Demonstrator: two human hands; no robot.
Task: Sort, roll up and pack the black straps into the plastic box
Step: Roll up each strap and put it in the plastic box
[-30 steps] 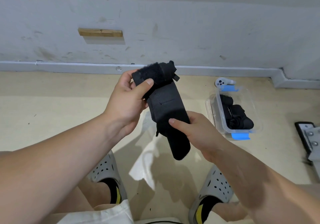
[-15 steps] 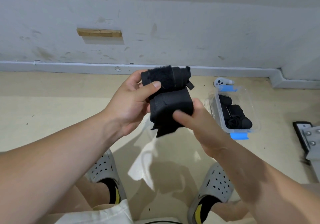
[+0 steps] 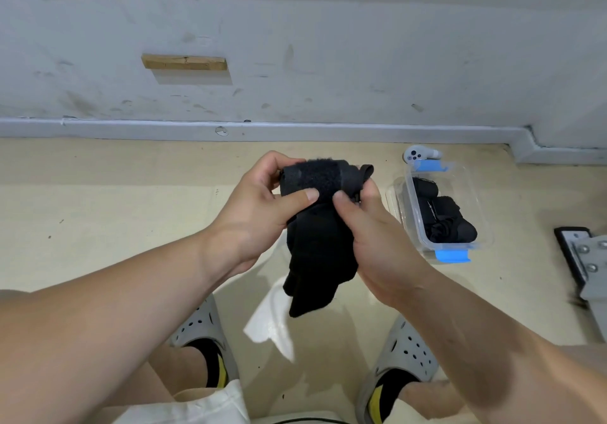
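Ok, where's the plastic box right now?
In the head view the plastic box sits on the floor right of centre, beside the right hand, a white controller at its far end and black straps inside.

I hold black strap [image 3: 317, 246]: matt cloth, fuzzy pile patch on top. Then plastic box [image 3: 481, 213]: clear, glossy, blue plastic clips. Right of box, bracket [image 3: 588, 254]: dull grey metal. Floor [image 3: 131, 213] beneath box: smooth, faint sheen.

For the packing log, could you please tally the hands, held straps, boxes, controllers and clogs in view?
Hands: 2, left hand and right hand
Black strap, held: 1
Plastic box: 1
White controller: 1
Grey clogs: 2
Total: 7
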